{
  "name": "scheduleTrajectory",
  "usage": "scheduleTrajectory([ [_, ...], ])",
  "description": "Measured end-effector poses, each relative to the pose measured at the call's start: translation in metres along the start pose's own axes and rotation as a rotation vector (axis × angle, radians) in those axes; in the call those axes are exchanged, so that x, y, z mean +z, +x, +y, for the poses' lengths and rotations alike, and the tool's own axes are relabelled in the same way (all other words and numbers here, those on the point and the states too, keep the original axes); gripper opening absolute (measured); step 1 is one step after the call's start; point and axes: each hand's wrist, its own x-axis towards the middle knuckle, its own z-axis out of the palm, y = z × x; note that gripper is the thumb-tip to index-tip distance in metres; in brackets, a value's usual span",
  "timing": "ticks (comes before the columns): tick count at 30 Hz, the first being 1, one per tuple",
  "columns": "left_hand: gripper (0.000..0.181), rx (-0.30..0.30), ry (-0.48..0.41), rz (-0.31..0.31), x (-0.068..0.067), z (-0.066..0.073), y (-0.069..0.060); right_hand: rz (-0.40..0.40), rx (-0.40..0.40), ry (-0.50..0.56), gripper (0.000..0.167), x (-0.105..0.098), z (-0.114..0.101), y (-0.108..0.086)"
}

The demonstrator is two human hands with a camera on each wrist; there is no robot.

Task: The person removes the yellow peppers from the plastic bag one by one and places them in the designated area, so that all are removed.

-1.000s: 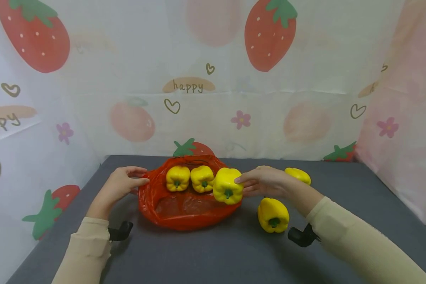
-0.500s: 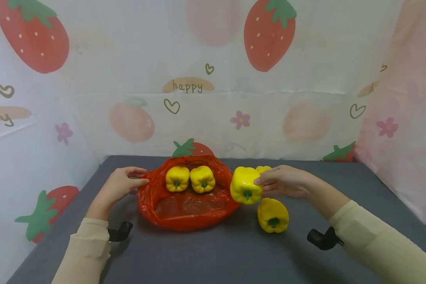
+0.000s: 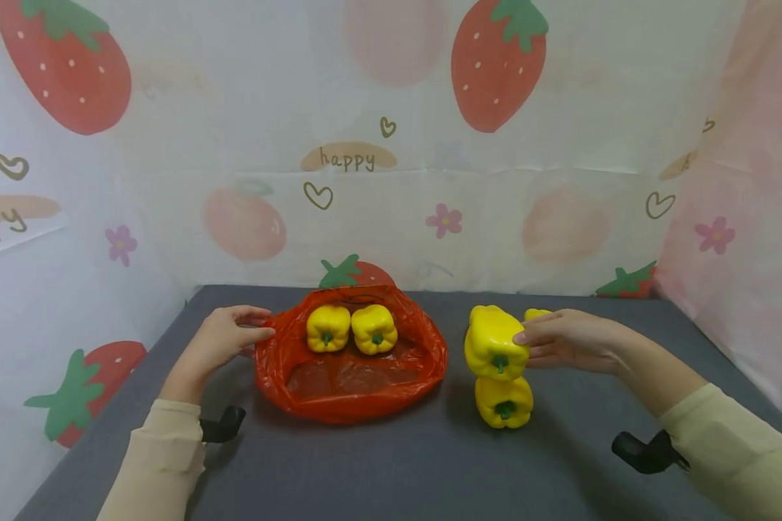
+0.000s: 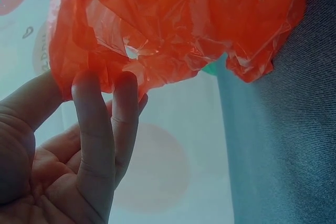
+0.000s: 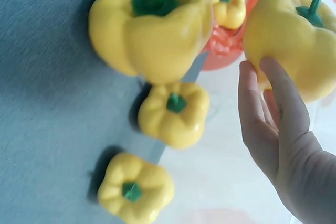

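Observation:
A red plastic bag (image 3: 358, 409) lies spread on the table with its mouth facing me, and two yellow bell peppers (image 3: 328, 329) sit side by side inside. My left hand (image 3: 224, 340) pinches the bag's left rim; the left wrist view shows the thumb and fingertips at the thin plastic (image 4: 157, 24). To the right of the bag, my right hand (image 3: 580, 340) holds another yellow bell pepper (image 3: 495, 340) by its right side, green stem toward me. In the head view it overlaps a pepper (image 3: 505, 405) that stands on the table.
Part of a further pepper (image 3: 536, 314) shows behind my right hand. The right wrist view has two peppers (image 5: 176, 114) farther back on the dark grey table (image 5: 52, 119). A strawberry-patterned cloth (image 3: 378, 231) hangs behind the table and along both sides.
My right hand has moved right with the bell pepper, from the bag's right rim to over the pepper on the table. My left hand has stayed at the bag's left rim.

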Motion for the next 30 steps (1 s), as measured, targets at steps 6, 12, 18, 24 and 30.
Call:
scheduleTrajectory([
  [6,0.056,0.006,-0.004,-0.001,-0.001,-0.001,0.000,0.000,0.015,-0.022,0.070,-0.018,0.009,-0.012],
  [12,0.056,-0.002,0.001,-0.007,0.000,-0.003,0.001,-0.018,0.014,-0.041,0.069,-0.036,0.023,-0.019],
  [18,0.057,0.000,0.004,-0.011,0.000,-0.003,0.000,-0.033,0.021,-0.057,0.068,-0.048,0.039,-0.023],
  [24,0.057,-0.012,-0.001,-0.010,0.000,-0.003,0.001,-0.046,0.029,-0.069,0.068,-0.061,0.051,-0.028],
  [30,0.057,-0.020,-0.001,-0.010,0.000,-0.001,0.001,-0.091,0.031,-0.063,0.064,-0.072,0.065,-0.030],
])
